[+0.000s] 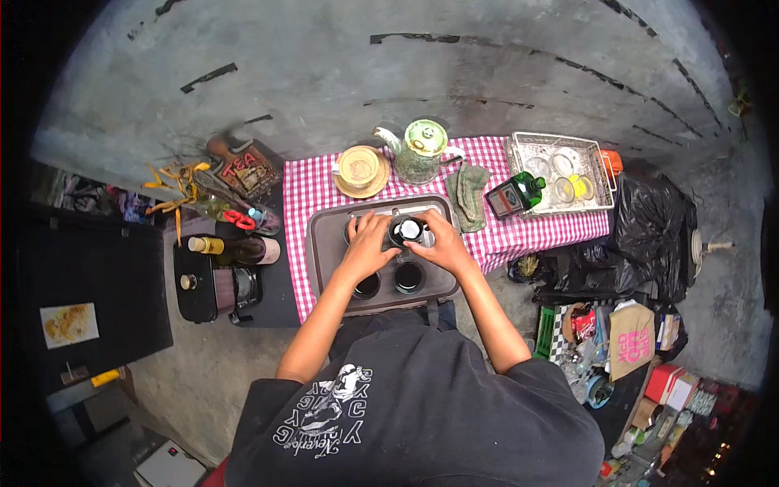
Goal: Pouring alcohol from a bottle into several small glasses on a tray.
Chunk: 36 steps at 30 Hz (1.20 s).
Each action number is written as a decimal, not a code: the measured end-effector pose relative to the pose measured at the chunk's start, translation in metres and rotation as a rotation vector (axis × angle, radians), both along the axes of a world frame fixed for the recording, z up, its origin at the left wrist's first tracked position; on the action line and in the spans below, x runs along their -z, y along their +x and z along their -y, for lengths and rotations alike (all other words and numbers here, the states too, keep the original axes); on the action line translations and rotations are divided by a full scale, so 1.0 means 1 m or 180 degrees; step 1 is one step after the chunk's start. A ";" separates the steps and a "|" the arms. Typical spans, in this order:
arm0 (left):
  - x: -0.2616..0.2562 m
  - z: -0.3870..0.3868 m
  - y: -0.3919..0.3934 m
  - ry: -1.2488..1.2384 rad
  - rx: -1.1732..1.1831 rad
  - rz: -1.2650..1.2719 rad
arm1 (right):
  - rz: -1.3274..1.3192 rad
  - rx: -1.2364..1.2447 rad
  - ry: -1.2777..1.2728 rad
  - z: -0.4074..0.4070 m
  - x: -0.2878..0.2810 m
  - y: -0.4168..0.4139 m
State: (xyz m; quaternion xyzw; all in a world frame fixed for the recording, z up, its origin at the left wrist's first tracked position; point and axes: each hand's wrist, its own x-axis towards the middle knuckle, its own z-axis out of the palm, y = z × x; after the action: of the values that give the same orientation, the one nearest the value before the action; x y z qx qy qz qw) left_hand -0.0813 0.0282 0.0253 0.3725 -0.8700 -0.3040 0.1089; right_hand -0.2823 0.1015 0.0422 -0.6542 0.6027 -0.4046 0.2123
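Observation:
On the table before me lies a brown serving tray (324, 255) that bears several dark cups. My right hand (439, 243) grips a dark cup with a white top or inside (409, 230) at the tray's upper right. The fingers of my left hand (368, 248) are spread over another cup at the upper left, mostly hidden by the hand; whether they grip it I cannot tell. Two more cups with dark contents stand nearer to me, the right one (409, 277) in plain view and the left one (367, 286) partly under my left forearm.
Behind the tray stand a yellowish cup on a saucer (359, 168) and a green enamel teapot (424, 152). A folded green cloth (467, 195), a green glass bottle (517, 195) and a wire basket of glasses (563, 210) are to the right. Left are a wine bottle (240, 250) and a black appliance (196, 286).

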 end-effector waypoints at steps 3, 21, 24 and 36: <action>-0.001 0.000 0.000 -0.0004 0.0016 0.0041 | -0.0012 0.0004 0.0057 -0.001 0.001 0.000; 0.010 0.007 -0.002 -0.0124 0.0004 -0.0131 | -0.0092 -0.0092 0.0497 0.008 0.015 -0.003; 0.011 0.007 -0.001 -0.0184 -0.0012 -0.0147 | -0.0114 -0.0104 0.0359 0.010 0.017 -0.002; 0.012 0.007 -0.001 -0.0193 0.0023 0.0045 | -0.0183 -0.0127 0.0519 0.012 0.017 -0.002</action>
State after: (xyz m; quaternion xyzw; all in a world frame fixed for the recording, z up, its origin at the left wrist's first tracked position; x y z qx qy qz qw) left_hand -0.0820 0.0212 0.0129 0.3681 -0.8809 -0.2752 0.1129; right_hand -0.2838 0.0900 0.0256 -0.6580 0.6263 -0.3309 0.2555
